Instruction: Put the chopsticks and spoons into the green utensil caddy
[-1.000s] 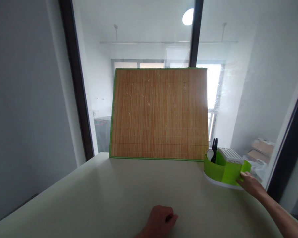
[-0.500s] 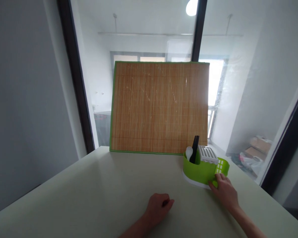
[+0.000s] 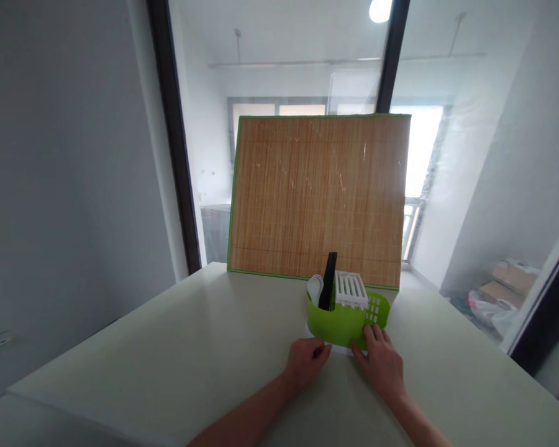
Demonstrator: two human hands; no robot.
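A green plastic cutlery holder (image 3: 333,324) stands on the table on a white base tray (image 3: 341,351). My right hand (image 3: 381,360) grips its low front right end, with fingers over the rim and the thumb at the front. White spoons (image 3: 315,288) and long black chopsticks (image 3: 328,279) stand upright in its left part. A white slotted rack (image 3: 351,287) sits on top, beside a green perforated wall (image 3: 373,308). My left hand (image 3: 306,359) is curled into a loose fist just before the front of the base, with nothing visible in it; whether it touches the tray, I cannot tell.
A bamboo mat with green edging (image 3: 317,192) stands upright at the back of the pale table (image 3: 205,347). Behind it are glass panes with a dark frame (image 3: 174,136). Cardboard boxes (image 3: 512,279) lie beyond the glass at right.
The cutlery holder has moved left along the table with my right hand on it, now close to my left hand. My left fist stays curled, and the view has turned slightly left.
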